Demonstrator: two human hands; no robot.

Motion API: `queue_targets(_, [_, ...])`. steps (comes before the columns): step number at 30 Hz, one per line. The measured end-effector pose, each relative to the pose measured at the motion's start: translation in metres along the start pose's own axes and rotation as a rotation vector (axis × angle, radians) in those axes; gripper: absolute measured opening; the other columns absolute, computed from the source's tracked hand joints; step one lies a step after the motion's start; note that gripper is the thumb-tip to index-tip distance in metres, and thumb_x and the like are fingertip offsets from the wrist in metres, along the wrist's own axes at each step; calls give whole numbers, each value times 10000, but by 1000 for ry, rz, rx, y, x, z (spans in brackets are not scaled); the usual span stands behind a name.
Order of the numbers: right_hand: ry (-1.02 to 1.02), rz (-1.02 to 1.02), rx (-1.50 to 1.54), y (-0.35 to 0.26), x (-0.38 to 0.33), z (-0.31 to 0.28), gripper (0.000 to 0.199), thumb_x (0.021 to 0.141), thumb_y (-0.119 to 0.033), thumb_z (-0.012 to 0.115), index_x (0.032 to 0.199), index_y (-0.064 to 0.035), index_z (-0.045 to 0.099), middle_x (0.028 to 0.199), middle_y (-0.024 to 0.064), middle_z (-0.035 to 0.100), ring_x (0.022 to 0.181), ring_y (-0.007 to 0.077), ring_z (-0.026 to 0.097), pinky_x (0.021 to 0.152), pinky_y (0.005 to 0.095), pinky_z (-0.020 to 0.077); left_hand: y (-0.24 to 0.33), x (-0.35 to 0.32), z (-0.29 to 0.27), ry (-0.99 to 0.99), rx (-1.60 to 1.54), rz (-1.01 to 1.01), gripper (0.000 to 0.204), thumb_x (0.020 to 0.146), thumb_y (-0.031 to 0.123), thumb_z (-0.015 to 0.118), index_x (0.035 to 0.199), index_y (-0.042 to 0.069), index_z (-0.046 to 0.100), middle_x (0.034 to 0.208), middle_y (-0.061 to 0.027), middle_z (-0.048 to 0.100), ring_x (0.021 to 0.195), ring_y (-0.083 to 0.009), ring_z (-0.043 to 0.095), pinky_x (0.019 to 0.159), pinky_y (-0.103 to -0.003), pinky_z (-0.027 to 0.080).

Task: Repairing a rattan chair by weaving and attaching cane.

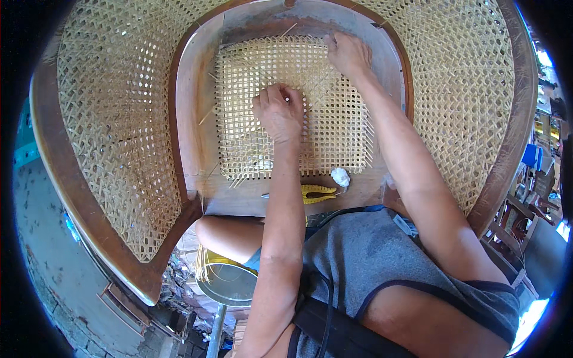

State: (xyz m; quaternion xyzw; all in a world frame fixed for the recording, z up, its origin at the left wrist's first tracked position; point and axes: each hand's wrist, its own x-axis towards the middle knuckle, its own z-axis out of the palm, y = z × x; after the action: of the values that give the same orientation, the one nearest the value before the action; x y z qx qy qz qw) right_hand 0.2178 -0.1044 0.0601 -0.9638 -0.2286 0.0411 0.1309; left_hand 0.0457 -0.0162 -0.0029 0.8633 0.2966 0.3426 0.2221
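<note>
A woven cane seat panel (334, 131) is set in the wooden seat frame (196, 119) of a chair before me. My left hand (279, 112) rests on the middle of the weave, fingers curled down. At the panel's far right corner, my right hand (351, 55) is closed, thumb and fingers together at the edge. Whatever thin thing either hand grips is too small or hidden to make out. Loose cane ends (237, 181) stick out around the panel's edges. Yellow-handled pliers (316, 193) lie on the front rail, partly under my left forearm, near a crumpled white wad (340, 176).
Tall woven cane sides (119, 119) in a curved wooden frame (77, 197) surround the seat. Below left stands a round metal container (230, 285) with loose cane strands (204, 262) hanging at its rim. Wooden furniture parts and a blue object (531, 156) are at far right.
</note>
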Motion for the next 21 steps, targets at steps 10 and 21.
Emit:
queue_targets(10, [75, 155, 107, 15, 29, -19, 289, 884, -338, 585, 1053, -145, 720, 972, 167, 710, 949, 360, 671, 856, 466, 502, 4, 2, -13, -39, -65, -101, 265, 802, 157, 605, 1025, 15, 591, 959, -145, 612, 890, -320, 563, 828, -446, 436])
queue_targets(21, [-511, -55, 138, -54, 26, -88, 402, 829, -447, 662, 938, -66, 733, 828, 135, 717, 782, 238, 682, 718, 383, 530, 24, 81, -12, -222, -1114, -327, 254, 953, 263, 638, 1015, 33, 725, 920, -16, 703, 805, -70, 578, 720, -230, 457])
